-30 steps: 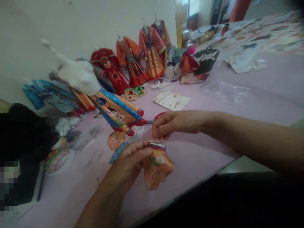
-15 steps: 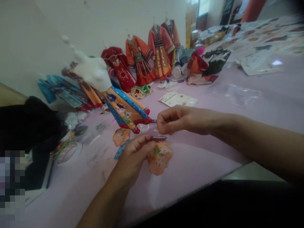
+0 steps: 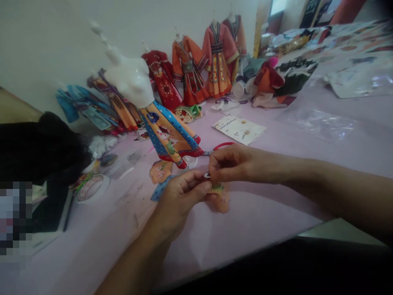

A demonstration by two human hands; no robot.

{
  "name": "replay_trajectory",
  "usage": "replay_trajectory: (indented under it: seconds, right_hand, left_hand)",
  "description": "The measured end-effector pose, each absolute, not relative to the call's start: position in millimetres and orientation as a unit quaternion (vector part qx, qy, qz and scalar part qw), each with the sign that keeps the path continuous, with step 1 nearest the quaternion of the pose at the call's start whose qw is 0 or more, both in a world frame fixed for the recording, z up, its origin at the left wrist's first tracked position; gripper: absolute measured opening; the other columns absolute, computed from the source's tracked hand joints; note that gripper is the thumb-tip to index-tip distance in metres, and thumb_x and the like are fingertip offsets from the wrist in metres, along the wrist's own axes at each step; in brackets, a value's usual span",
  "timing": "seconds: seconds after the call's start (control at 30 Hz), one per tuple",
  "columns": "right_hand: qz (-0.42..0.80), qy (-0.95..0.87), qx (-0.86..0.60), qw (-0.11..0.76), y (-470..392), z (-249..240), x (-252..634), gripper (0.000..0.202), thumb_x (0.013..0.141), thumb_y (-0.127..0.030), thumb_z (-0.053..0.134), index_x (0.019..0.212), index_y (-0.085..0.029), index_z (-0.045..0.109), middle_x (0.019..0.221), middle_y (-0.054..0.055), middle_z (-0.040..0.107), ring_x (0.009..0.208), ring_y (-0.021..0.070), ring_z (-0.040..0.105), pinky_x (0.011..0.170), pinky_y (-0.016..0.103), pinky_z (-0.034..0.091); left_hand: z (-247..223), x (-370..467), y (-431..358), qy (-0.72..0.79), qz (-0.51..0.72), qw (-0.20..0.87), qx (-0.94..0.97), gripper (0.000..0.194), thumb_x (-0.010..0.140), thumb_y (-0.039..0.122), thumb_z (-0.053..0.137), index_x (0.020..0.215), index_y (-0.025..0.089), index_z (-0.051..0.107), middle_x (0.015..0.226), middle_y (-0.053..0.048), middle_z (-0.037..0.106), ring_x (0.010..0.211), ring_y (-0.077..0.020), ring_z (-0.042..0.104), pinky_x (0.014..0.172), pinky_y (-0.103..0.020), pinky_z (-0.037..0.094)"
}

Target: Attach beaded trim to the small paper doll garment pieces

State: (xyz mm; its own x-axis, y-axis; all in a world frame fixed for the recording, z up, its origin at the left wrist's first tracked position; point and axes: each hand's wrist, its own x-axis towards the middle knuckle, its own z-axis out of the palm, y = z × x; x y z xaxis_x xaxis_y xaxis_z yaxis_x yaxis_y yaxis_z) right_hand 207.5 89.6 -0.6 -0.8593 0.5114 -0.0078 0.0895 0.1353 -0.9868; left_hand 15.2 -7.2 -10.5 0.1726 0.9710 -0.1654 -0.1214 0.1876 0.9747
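My left hand (image 3: 188, 190) pinches the banded upper edge of a small orange floral fabric piece (image 3: 221, 200), which hangs down below the fingers. At that same dark red edge, the closed fingertips of my right hand (image 3: 230, 164) meet it from the right. Any small item between the right fingertips is hidden. Just behind my right hand lie red-handled scissors (image 3: 223, 145), partly covered. A white doll torso form (image 3: 130, 82) in a blue and orange skirt (image 3: 170, 133) leans beyond my hands. Near its foot are an orange fabric scrap (image 3: 161, 171) and a blue one (image 3: 161, 188).
Several small dressed forms, among them a red dress (image 3: 166, 88), stand along the wall. A card with small ornaments (image 3: 239, 129), clear plastic (image 3: 325, 123) and a dark basket (image 3: 296, 76) lie to the right. A tape roll (image 3: 93, 188) and black cloth (image 3: 39, 151) are at left.
My right hand has come down and left to the fabric piece's edge, closing the gap between the hands. The scissors' red handle now shows. The whole view has shifted slightly.
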Motion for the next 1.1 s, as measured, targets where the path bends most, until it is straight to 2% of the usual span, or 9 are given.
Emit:
replay_trajectory:
  seconds: [0.17,0.4,0.5,0.73,0.97,1.1]
  right_hand:
    - [0.647,-0.709,-0.221,0.173,91.3,2.2,208.7,0.013,0.084,-0.027,0.071,0.08,-0.017,0.064,0.078,-0.001,0.058,0.075,0.0135,0.05,0.07,0.027,0.039]
    - [0.693,-0.655,-0.236,0.186,97.4,2.5,211.6,0.018,0.084,-0.032,0.073,0.076,-0.018,0.064,0.073,-0.001,0.055,0.068,0.0126,0.044,0.065,0.028,0.036]
    - [0.7,-0.645,-0.244,0.187,99.0,2.5,211.4,0.023,0.083,-0.034,0.075,0.073,-0.017,0.062,0.07,-0.002,0.051,0.066,0.0117,0.041,0.062,0.027,0.034]
    - [0.675,-0.688,-0.216,0.157,96.2,5.0,212.7,0.017,0.086,-0.031,0.071,0.077,-0.017,0.065,0.074,-0.001,0.055,0.072,0.013,0.045,0.069,0.028,0.037]
    - [0.655,-0.717,-0.195,0.137,96.4,2.8,211.9,0.028,0.089,-0.041,0.072,0.077,-0.016,0.064,0.073,-0.002,0.055,0.071,0.0131,0.046,0.068,0.028,0.035]
    - [0.653,-0.717,-0.196,0.141,95.9,1.0,211.2,0.028,0.089,-0.04,0.072,0.078,-0.016,0.064,0.074,-0.002,0.053,0.072,0.0126,0.044,0.068,0.028,0.034]
  left_hand:
    - [-6.9,16.0,-6.6,0.464,0.446,0.619,0.45,0.011,0.087,0.024,0.079,0.097,0.02,0.079,0.092,-0.001,0.078,0.084,-0.0145,0.074,0.078,-0.022,0.06]
    - [-10.1,14.5,-8.3,0.505,0.458,0.592,0.431,0.013,0.082,0.027,0.08,0.082,0.016,0.073,0.079,-0.001,0.074,0.07,-0.0131,0.07,0.065,-0.021,0.059]
    - [-9.8,14.9,-8.9,0.506,0.464,0.584,0.433,0.012,0.083,0.026,0.079,0.083,0.016,0.073,0.076,0.0,0.073,0.069,-0.0132,0.07,0.066,-0.021,0.061]
    - [-6.8,16.6,-7.7,0.511,0.461,0.575,0.443,0.013,0.084,0.029,0.079,0.089,0.016,0.076,0.081,-0.002,0.076,0.068,-0.0133,0.071,0.066,-0.022,0.061]
    - [-6.4,16.6,-7.3,0.541,0.461,0.552,0.435,0.016,0.082,0.032,0.08,0.087,0.017,0.077,0.075,-0.001,0.074,0.068,-0.014,0.07,0.062,-0.021,0.06]
    - [-6.2,17.0,-8.1,0.544,0.458,0.554,0.433,0.013,0.082,0.031,0.079,0.088,0.019,0.078,0.078,-0.001,0.075,0.069,-0.0139,0.07,0.064,-0.021,0.06]
